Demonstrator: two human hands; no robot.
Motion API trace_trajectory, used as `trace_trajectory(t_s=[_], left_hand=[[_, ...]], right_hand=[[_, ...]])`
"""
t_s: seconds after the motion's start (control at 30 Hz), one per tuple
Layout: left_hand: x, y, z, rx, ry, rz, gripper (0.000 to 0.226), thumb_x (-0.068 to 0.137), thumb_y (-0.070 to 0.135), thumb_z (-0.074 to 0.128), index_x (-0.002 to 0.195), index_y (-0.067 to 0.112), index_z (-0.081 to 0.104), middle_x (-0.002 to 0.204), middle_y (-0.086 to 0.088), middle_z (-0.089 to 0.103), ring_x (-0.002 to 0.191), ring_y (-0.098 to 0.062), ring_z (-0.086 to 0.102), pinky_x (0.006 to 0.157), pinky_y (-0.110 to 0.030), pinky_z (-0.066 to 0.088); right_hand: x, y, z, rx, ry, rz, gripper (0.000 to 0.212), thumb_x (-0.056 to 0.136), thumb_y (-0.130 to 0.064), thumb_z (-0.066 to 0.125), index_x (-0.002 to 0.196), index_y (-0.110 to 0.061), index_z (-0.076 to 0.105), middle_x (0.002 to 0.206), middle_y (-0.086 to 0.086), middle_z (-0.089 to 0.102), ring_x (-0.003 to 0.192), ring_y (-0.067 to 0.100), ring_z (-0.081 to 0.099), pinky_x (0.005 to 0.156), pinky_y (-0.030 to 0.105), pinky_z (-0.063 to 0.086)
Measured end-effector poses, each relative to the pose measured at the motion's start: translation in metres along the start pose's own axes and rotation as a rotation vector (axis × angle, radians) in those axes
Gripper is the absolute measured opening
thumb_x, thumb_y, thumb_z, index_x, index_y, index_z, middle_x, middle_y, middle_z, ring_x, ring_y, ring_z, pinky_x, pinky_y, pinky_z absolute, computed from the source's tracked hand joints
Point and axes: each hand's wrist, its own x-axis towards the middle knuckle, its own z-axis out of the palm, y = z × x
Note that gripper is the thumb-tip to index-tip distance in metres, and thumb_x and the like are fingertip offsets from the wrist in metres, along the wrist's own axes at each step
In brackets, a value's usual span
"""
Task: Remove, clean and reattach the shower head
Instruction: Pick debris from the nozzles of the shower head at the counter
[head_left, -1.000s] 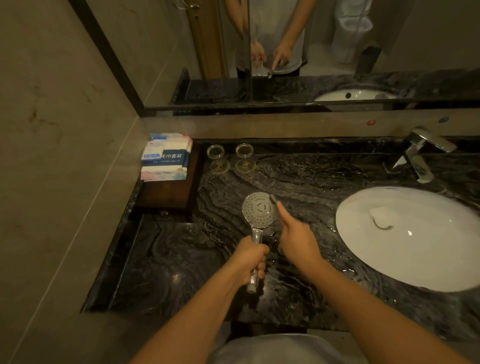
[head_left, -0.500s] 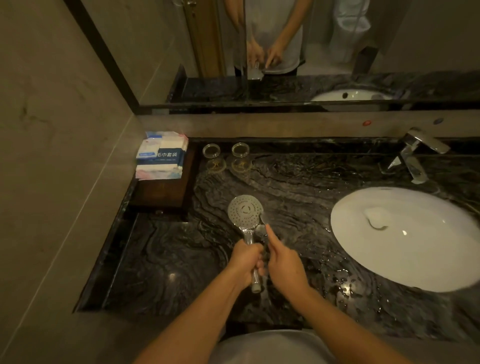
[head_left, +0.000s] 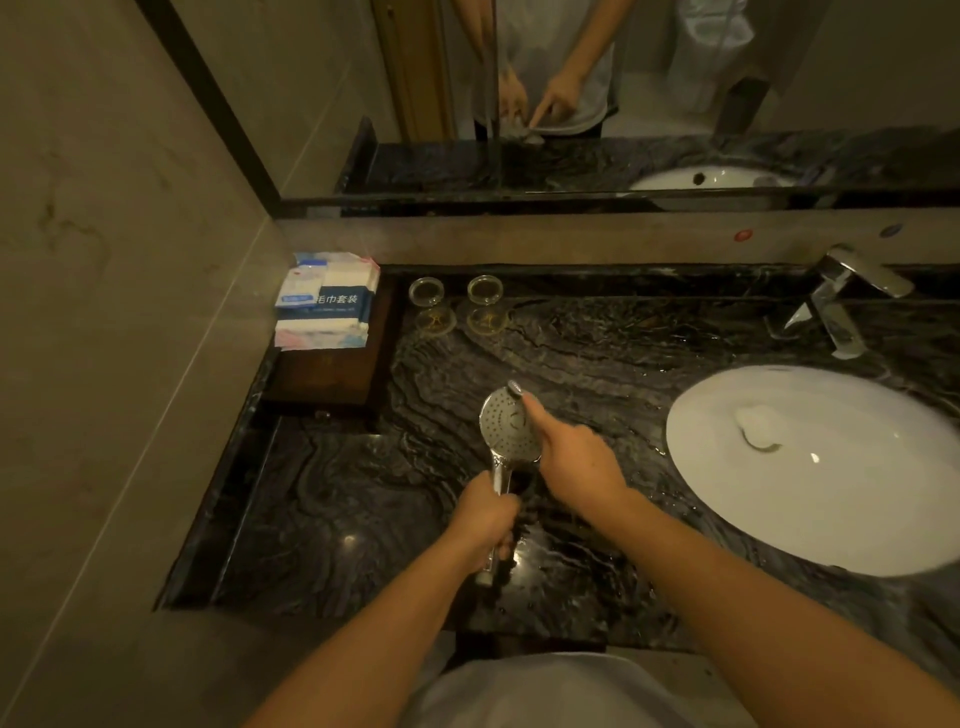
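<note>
- Where the counter (head_left: 332, 519) meets the left wall, stacked packets (head_left: 326, 299) carry small, mostly unreadable print.
- Left hand (head_left: 485, 525): grip clenched on the shower head (head_left: 506, 428) handle, hiding its middle.
- Right hand (head_left: 574, 460): forefinger extended onto the faceplate rim, grip holding nothing.
- Basin (head_left: 810, 467): right edge blurred.

Chrome shower head (head_left: 508, 427), detached, round perforated face up, handle toward viewer, held above dark marble counter
</note>
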Motion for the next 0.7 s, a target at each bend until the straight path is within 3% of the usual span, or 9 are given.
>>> trace_trajectory(t_s=[0.1, 0.23, 0.33, 0.47, 0.53, 0.7], left_hand=[[0.003, 0.003, -0.001, -0.019, -0.012, 0.018, 0.019, 0.089, -0.002, 0.043, 0.088, 0.014, 0.054, 0.057, -0.003, 0.048, 0.036, -0.012, 0.038, 0.039, -0.023, 0.030], [0.002, 0.003, -0.002, -0.002, -0.015, 0.003, 0.017, 0.089, -0.001, 0.043, 0.092, 0.013, 0.052, 0.062, -0.006, 0.048, 0.037, -0.012, 0.038, 0.040, -0.024, 0.030], [0.002, 0.002, -0.004, 0.001, -0.027, -0.006, 0.019, 0.091, -0.001, 0.044, 0.093, 0.015, 0.054, 0.061, -0.004, 0.049, 0.037, -0.011, 0.039, 0.039, -0.023, 0.030], [0.006, 0.000, -0.007, 0.012, -0.022, -0.024, 0.016, 0.091, 0.003, 0.046, 0.101, 0.014, 0.052, 0.067, -0.006, 0.049, 0.039, -0.011, 0.040, 0.038, -0.024, 0.032], [0.006, 0.001, -0.009, 0.012, -0.028, -0.022, 0.018, 0.091, 0.002, 0.045, 0.097, 0.017, 0.053, 0.064, -0.005, 0.049, 0.039, -0.011, 0.039, 0.038, -0.023, 0.032], [0.015, -0.003, -0.025, 0.212, 0.024, 0.034, 0.021, 0.091, 0.003, 0.047, 0.104, 0.017, 0.055, 0.072, -0.007, 0.057, 0.042, -0.014, 0.047, 0.036, -0.024, 0.036]], right_hand=[[-0.010, -0.012, 0.003, -0.040, -0.067, -0.075, 0.075, 0.098, -0.015, 0.041, 0.151, -0.054, 0.004, 0.089, 0.012, 0.066, 0.074, 0.030, 0.063, 0.068, 0.045, 0.055], [0.004, -0.001, -0.006, -0.079, 0.002, -0.018, 0.078, 0.097, -0.013, 0.041, 0.153, -0.051, 0.001, 0.083, 0.011, 0.064, 0.070, 0.029, 0.060, 0.063, 0.042, 0.052], [-0.007, -0.009, 0.001, -0.147, -0.087, -0.134, 0.082, 0.096, -0.015, 0.043, 0.150, -0.054, -0.005, 0.082, 0.008, 0.064, 0.069, 0.026, 0.062, 0.064, 0.044, 0.055], [0.009, 0.001, -0.009, -0.130, 0.002, -0.024, 0.080, 0.097, -0.016, 0.043, 0.151, -0.054, -0.003, 0.082, 0.010, 0.064, 0.067, 0.027, 0.060, 0.063, 0.042, 0.054], [0.003, -0.003, -0.007, -0.140, -0.051, -0.089, 0.080, 0.097, -0.015, 0.043, 0.152, -0.053, -0.001, 0.086, 0.010, 0.065, 0.068, 0.026, 0.059, 0.062, 0.041, 0.052], [0.003, 0.001, -0.016, -0.249, -0.121, -0.211, 0.073, 0.099, -0.017, 0.041, 0.152, -0.054, 0.006, 0.086, 0.009, 0.064, 0.071, 0.027, 0.059, 0.063, 0.039, 0.048]])
